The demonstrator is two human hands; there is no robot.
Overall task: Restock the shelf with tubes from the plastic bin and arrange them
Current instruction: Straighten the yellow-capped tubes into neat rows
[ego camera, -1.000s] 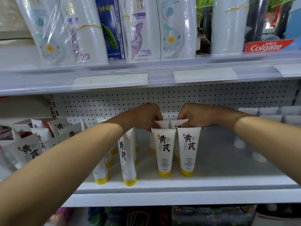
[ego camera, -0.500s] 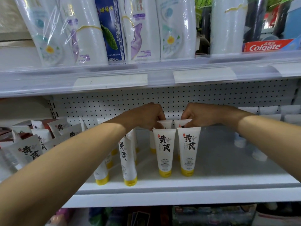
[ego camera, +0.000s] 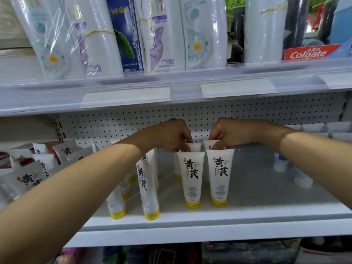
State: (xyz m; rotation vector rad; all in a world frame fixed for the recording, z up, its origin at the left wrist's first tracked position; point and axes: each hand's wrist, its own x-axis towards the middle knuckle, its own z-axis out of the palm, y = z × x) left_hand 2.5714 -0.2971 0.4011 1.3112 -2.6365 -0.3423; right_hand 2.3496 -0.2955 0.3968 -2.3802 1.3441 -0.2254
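Left hand (ego camera: 172, 136) moved slightly right and up in centre of frame versus a second ago; fingertips now pinch top edge of rear left tube (ego camera: 194, 147). Right hand (ego camera: 227, 133) shifted a little left, fingers curled over crimp of rear right tube (ego camera: 209, 146). Both rear tubes show more above front left tube (ego camera: 191, 178) and front right tube (ego camera: 220, 176).

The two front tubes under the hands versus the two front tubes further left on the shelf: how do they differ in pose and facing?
The centre pair stands upright on its yellow caps, labels square to the camera; the left pair leans and is turned partly aside. The centre pair stands close side by side, while the left pair stands apart. The left hand and right hand work just behind the centre pair; none is at the left pair. All share one design.
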